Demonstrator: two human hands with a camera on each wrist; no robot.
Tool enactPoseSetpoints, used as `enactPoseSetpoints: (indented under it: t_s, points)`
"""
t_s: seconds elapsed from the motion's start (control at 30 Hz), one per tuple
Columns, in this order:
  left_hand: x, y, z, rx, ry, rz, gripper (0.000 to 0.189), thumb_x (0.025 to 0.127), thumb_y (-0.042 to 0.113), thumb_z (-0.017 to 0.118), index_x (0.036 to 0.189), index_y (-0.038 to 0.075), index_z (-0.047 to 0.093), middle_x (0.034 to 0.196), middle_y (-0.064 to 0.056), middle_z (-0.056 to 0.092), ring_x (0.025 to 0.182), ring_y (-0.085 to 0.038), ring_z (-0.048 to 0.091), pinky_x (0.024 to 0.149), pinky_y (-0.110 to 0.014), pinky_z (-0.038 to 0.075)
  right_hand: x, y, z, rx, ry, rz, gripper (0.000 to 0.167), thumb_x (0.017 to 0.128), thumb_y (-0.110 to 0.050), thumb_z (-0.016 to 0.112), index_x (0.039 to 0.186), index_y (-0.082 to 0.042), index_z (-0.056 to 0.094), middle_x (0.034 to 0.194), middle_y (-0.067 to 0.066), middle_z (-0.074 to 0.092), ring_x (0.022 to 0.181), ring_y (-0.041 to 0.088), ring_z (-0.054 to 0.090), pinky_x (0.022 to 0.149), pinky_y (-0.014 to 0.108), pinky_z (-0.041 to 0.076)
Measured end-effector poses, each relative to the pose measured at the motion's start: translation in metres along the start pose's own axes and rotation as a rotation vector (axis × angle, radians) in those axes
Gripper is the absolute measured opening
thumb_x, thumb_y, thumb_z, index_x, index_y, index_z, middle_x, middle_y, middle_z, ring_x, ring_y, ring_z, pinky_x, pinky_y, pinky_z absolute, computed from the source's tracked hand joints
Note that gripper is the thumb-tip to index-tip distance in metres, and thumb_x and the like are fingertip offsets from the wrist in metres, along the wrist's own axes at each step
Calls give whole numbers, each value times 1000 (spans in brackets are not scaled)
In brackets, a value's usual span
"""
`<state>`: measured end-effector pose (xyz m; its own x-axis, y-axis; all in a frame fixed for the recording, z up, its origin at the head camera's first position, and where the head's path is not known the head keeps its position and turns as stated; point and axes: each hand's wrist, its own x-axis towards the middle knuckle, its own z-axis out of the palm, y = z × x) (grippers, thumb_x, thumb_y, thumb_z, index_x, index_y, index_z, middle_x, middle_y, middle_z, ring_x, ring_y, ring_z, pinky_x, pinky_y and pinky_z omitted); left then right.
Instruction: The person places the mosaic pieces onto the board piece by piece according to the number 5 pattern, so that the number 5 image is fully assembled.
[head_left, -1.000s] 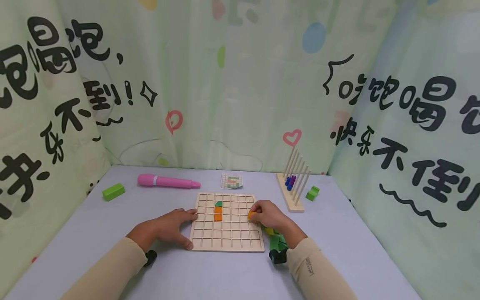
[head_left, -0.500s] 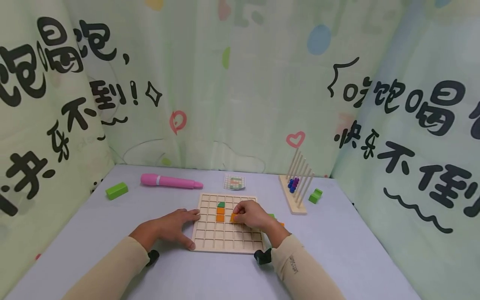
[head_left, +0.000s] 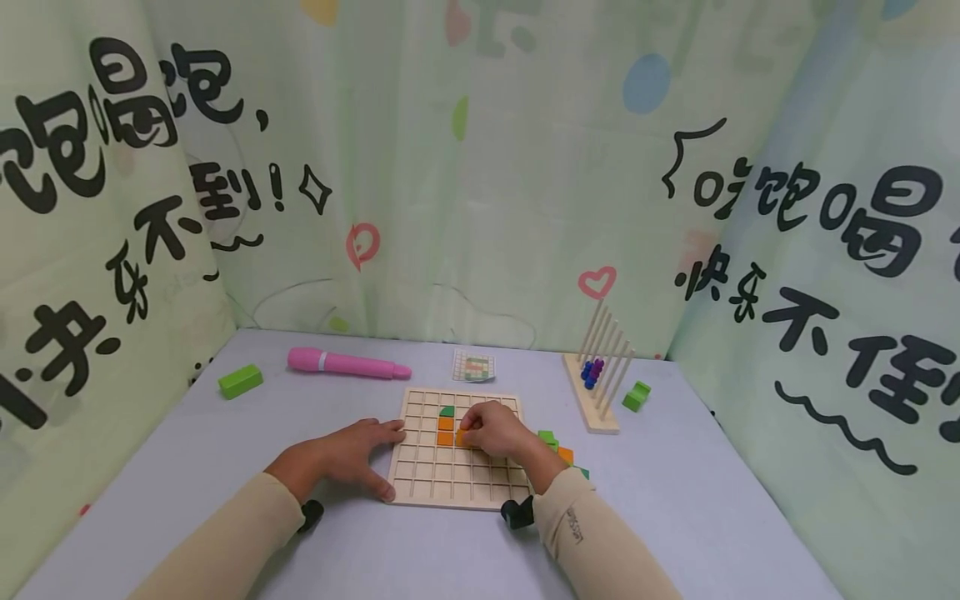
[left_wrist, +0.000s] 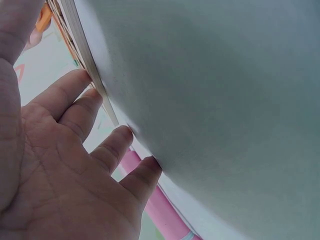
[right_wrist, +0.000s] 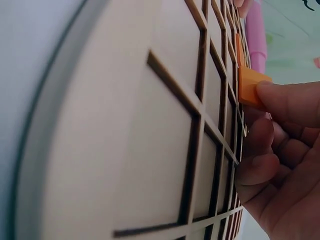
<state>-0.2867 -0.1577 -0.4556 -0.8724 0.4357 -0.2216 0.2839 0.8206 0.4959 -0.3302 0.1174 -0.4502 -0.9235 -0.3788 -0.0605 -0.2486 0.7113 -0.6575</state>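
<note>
A wooden grid board (head_left: 420,475) lies on the table, holding a green tile (head_left: 447,412) with two orange tiles (head_left: 446,423) in a column below it. My right hand (head_left: 495,429) pinches another orange tile (right_wrist: 252,87) between thumb and fingers, just right of the lower orange tile; in the right wrist view it stands tilted against the grid. My left hand (head_left: 348,454) rests along the board's left edge, fingers spread and thumb near the front corner. In the left wrist view its fingertips (left_wrist: 82,77) touch the board's side.
Loose green and orange pieces (head_left: 566,455) lie right of the board, partly behind my right forearm. Behind are a pink marker (head_left: 348,364), a small pattern card (head_left: 474,365) and a peg stand (head_left: 592,392) with beads. Green blocks (head_left: 240,382) sit at both sides.
My right hand has carried the orange tile leftward from the board's right side to beside the orange column. The left hand stays at the board's edge. The head view has shifted slightly.
</note>
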Motion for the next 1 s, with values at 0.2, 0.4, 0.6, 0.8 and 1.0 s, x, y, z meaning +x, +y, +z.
enactPoseSetpoints:
  t_s: [0.2, 0.4, 0.6, 0.8, 1.0]
  points:
    - [1, 0, 0, 0, 1, 10, 100, 71, 45, 95, 155, 16, 49, 169, 1, 36, 157, -36, 26, 124, -57, 28, 1, -4, 2, -51, 4, 16, 5, 97, -9, 72, 96, -5, 69, 86, 1, 61, 80, 17, 54, 72, 29, 46]
    - [2, -2, 0, 0, 3, 18, 100, 72, 44, 95, 155, 15, 50, 169, 2, 36, 157, -36, 25, 125, -56, 28, 4, -4, 4, -114, 4, 24, 4, 97, -10, 71, 97, -6, 72, 85, 1, 62, 80, 17, 54, 72, 29, 46]
    - [2, 0, 1, 2, 5, 11, 99, 71, 44, 95, 155, 16, 50, 168, 2, 36, 157, -36, 26, 124, -56, 28, 4, -5, 4, -179, 11, -15, 5, 95, -6, 70, 98, -7, 75, 87, 0, 66, 80, 15, 55, 75, 30, 48]
    - [2, 2, 2, 8, 3, -5, 99, 71, 43, 96, 155, 16, 50, 168, 2, 37, 156, -37, 26, 124, -57, 29, -2, -3, 1, -146, 19, -15, 10, 96, -8, 70, 105, -8, 74, 91, 1, 65, 83, 17, 55, 76, 31, 48]
    - [2, 1, 0, 14, -3, -11, 101, 71, 44, 95, 156, 16, 49, 169, 3, 35, 157, -36, 26, 124, -57, 28, -17, 8, -9, -96, 58, -19, 12, 97, -10, 70, 108, -8, 74, 94, 0, 67, 84, 16, 56, 77, 32, 49]
